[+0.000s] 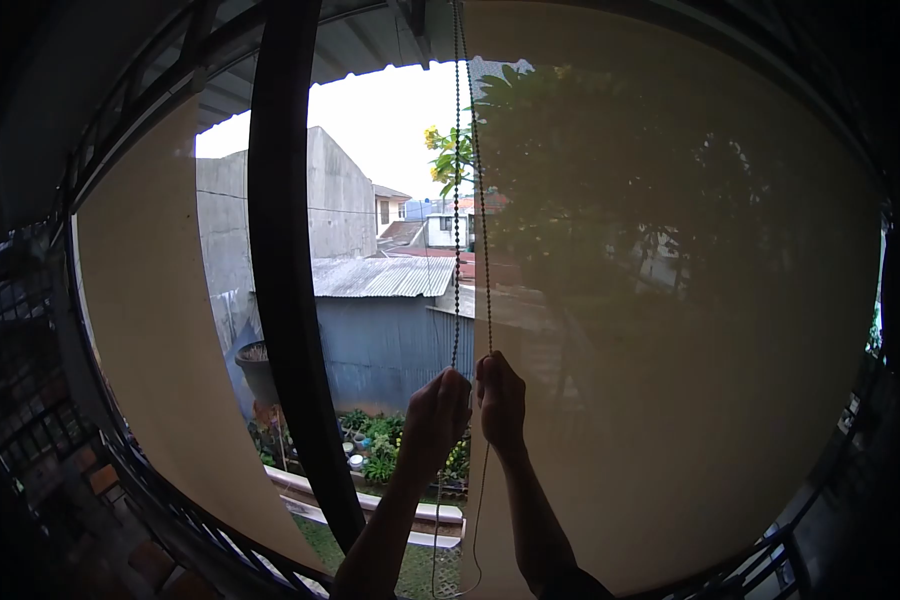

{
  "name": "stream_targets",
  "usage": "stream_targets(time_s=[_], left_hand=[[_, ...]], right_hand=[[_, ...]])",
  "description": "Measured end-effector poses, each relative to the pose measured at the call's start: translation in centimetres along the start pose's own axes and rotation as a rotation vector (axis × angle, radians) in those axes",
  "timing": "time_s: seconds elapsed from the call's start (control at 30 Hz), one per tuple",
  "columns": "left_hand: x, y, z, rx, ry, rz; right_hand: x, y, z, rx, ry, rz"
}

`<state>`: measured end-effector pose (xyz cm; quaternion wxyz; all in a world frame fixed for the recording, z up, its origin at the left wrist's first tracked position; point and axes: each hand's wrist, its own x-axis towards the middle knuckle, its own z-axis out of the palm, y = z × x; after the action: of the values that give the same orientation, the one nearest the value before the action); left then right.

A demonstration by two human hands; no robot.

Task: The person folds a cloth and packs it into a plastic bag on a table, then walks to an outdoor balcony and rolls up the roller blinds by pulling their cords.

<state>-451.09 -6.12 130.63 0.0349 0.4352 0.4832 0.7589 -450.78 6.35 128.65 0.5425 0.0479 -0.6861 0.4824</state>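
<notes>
Here's a broad, plain beige fabric blind (670, 470), and a dark beaded looped chain (457, 230)! And there, a ribbed blue-grey metal wall (375, 345).

Dark post (283, 220), corrugated shed (375, 345), green plants (382, 462)

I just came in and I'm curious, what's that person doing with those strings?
A person is holding a beaded chain with both hands. The left grip is closed on one strand and the right grip, slightly higher, on the other. The chain hangs at the edge of a big tan shade, which is well down, and loops below the hands. Beside it there's an uncovered gap with a dark post, showing plants outside.
</notes>
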Motion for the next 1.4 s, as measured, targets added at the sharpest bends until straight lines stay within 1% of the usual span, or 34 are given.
stream_targets(time_s=[0.13,0.2,0.3,0.37,0.43,0.47,0.53,0.67,0.7,0.8,0.83,0.97,1.07,1.2,1.27,1.4], left_hand=[[-0.2,2.5,-0.1,0.026,-0.026,-0.03],[-0.5,4.0,0.1,0.001,-0.057,0.019],[-0.7,5.8,0.2,0.0,-0.063,0.036],[-0.5,6.5,0.1,-0.011,-0.068,0.043],[-0.5,7.0,0.2,-0.003,-0.05,0.035],[-0.6,7.3,0.2,-0.002,-0.051,0.036],[-0.5,7.9,0.3,-0.039,-0.052,0.013],[0.6,8.4,0.1,-0.041,-0.085,0.062],[0.7,8.8,0.4,-0.01,-0.056,0.072],[1.9,9.6,0.3,-0.036,-0.099,0.1],[2.3,9.7,0.3,-0.035,-0.097,0.094],[4.1,9.7,-0.2,-0.062,-0.122,0.108],[4.7,9.3,-0.6,-0.042,-0.131,0.134],[4.7,9.6,-0.6,-0.059,-0.079,0.091],[4.4,9.6,-0.8,-0.005,-0.081,0.085],[4.1,10.0,-0.9,0.025,-0.088,0.113]], right_hand=[[-0.9,0.8,0.4,-0.02,0.002,-0.019],[-1.7,1.0,0.5,-0.019,0.007,-0.022],[-2.7,1.4,0.6,-0.044,0.01,-0.008],[-3.4,2.7,0.6,-0.038,0.007,0.004],[-4.6,3.7,0.4,-0.018,0.012,0.066],[-5.2,4.7,0.2,-0.052,0.012,0.027],[-6.5,6.0,0.0,-0.043,0.014,0.056],[-9.6,7.6,-0.4,-0.079,0.016,0.099],[-10.5,8.2,-0.5,-0.072,0.012,0.108],[-13.2,10.8,-0.5,-0.133,0.013,0.094],[-14.1,10.8,-0.5,-0.104,0.026,0.119],[-16.3,9.7,-1.2,-0.075,0.029,0.106],[-16.4,11.0,-0.8,-0.125,0.012,0.146],[-14.8,10.4,-0.2,-0.091,0.027,0.081],[-13.8,9.0,-0.3,-0.043,-0.008,0.167],[-12.9,8.2,-0.4,-0.002,-0.014,0.188]])
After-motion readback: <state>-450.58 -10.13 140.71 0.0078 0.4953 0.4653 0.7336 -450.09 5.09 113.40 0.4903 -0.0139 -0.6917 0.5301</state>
